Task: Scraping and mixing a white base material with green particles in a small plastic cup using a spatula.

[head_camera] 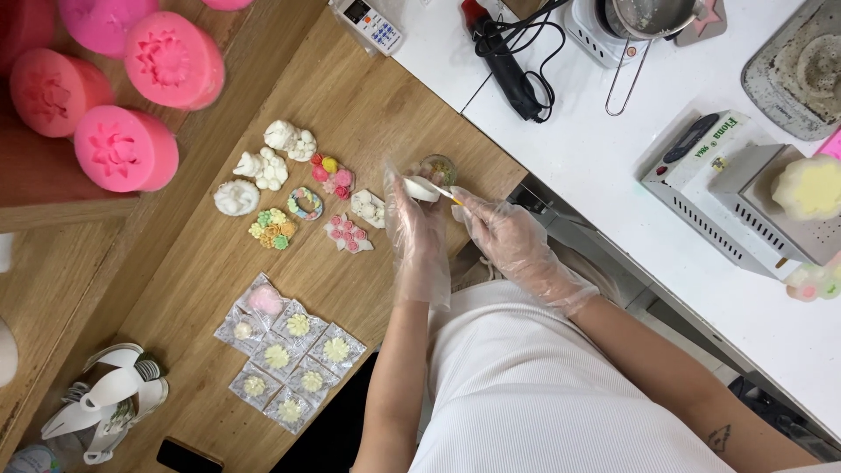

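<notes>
Both gloved hands, left hand (419,229) and right hand (504,238), hold the white piece (420,187).

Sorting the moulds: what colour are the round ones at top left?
Pink, seen in the head view: the moulds sit on the wooden table.

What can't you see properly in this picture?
- Head view: the small white piece is partly hidden by the left hand.
- The thin stick in the right hand is too small to identify.
- The glass jar contents are blurred.
- The pink moulds are cut off by the top edge.
</notes>
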